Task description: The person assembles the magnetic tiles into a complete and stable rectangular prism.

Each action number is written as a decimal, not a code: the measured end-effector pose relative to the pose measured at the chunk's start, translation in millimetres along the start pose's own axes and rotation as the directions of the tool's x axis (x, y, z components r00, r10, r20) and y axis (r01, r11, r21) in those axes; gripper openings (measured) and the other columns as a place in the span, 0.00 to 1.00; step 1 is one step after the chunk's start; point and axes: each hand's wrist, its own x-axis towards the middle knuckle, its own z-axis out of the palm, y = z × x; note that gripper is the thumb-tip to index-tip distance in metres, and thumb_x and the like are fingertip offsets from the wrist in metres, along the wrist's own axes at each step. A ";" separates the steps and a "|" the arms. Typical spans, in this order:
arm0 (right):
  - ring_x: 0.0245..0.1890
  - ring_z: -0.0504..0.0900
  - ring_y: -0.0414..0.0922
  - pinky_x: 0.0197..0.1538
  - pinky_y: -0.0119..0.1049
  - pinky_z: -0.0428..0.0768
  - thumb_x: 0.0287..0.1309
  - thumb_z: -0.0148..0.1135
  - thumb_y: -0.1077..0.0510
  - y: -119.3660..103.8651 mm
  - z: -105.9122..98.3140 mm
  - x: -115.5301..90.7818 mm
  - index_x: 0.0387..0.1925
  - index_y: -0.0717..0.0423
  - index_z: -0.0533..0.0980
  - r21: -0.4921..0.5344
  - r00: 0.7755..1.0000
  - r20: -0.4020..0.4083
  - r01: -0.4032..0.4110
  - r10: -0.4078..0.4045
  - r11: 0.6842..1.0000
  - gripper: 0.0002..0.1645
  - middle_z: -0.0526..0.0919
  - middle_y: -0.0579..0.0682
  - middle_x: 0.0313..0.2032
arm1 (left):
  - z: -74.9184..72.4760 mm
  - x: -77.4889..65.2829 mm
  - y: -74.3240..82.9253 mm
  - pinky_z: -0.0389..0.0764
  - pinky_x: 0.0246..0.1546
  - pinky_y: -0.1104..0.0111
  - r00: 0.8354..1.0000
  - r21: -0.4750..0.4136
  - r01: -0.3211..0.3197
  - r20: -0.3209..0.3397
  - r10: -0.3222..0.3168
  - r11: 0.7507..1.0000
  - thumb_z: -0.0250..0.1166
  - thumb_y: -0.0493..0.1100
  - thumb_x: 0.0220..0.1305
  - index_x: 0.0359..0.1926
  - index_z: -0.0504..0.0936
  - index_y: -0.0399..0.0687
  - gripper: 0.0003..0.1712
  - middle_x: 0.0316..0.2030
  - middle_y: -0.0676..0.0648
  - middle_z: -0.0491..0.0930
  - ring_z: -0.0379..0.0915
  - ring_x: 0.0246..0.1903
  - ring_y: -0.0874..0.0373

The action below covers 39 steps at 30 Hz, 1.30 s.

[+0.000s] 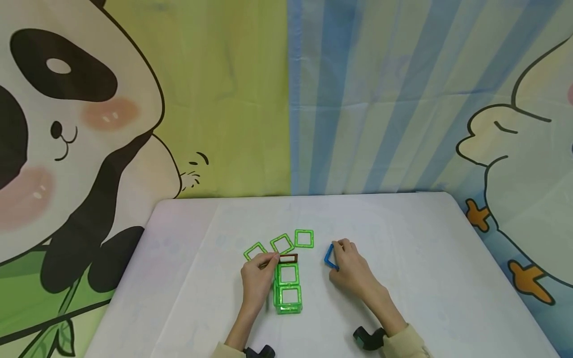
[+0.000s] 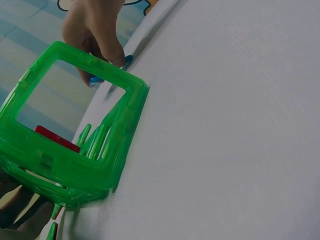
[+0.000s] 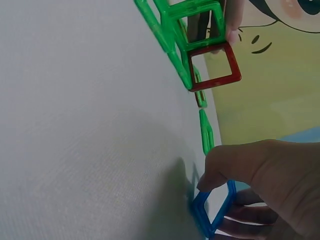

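My left hand [image 1: 258,278] is at the far left corner of a green block of square magnetic tiles [image 1: 288,293]. Its fingertips pinch the upper corner of a red square magnetic tile [image 3: 232,65], which stands upright against the block's far end. To the right, my right hand [image 1: 353,266] holds a blue magnetic tile [image 1: 329,256] between thumb and fingers, tilted near the tabletop. In the left wrist view the green block's open square end [image 2: 115,175] fills the near left, with the left fingers [image 2: 27,217] partly hidden behind it.
Beyond the block lie loose green square tiles: one at the back [image 1: 304,238], one tilted in the middle [image 1: 282,243], and one at the left [image 1: 255,249] partly behind the left hand. The white table [image 1: 447,278] meets a printed curtain [image 1: 250,99] at its far edge.
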 end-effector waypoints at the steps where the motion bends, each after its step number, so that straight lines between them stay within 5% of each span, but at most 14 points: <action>1: 0.49 0.77 0.54 0.41 0.44 0.83 0.43 0.66 0.69 -0.4 -0.6 -0.6 0.62 0.74 0.73 0.012 1.000 0.007 -0.004 0.004 1.000 0.39 0.77 0.63 0.53 | 0.1 0.1 0.2 0.84 0.41 0.76 1.000 0.000 0.000 0.000 0.000 1.000 0.72 0.39 0.66 0.41 0.92 0.42 0.06 0.37 0.49 0.90 0.87 0.40 0.58; 19: 0.57 0.77 0.52 0.60 0.49 0.81 0.41 0.72 0.69 -4.9 2.0 -6.7 0.65 0.62 0.70 0.281 0.999 0.051 -0.021 0.007 0.959 0.43 0.76 0.57 0.58 | -0.3 1.4 1.7 0.84 0.40 0.77 1.000 -0.002 0.000 0.008 0.000 1.000 0.72 0.40 0.66 0.40 0.92 0.45 0.05 0.37 0.49 0.90 0.87 0.40 0.58; 30: 0.59 0.80 0.51 0.63 0.50 0.80 0.41 0.76 0.69 -3.6 8.5 -8.2 0.62 0.61 0.72 0.376 0.998 -0.002 0.065 -0.070 0.924 0.42 0.79 0.54 0.57 | -0.6 0.9 0.6 0.84 0.41 0.76 1.000 0.000 0.001 0.013 -0.001 1.000 0.72 0.39 0.66 0.40 0.92 0.46 0.05 0.38 0.50 0.90 0.87 0.40 0.58; 39: 0.64 0.78 0.57 0.64 0.42 0.79 0.42 0.75 0.75 0.6 17.9 -7.0 0.63 0.65 0.69 0.547 0.988 -0.033 0.143 -0.149 0.825 0.43 0.76 0.59 0.60 | 0.0 1.4 0.3 0.84 0.40 0.77 1.000 0.010 0.002 -0.001 -0.002 1.000 0.72 0.39 0.65 0.40 0.92 0.46 0.05 0.38 0.50 0.90 0.87 0.40 0.58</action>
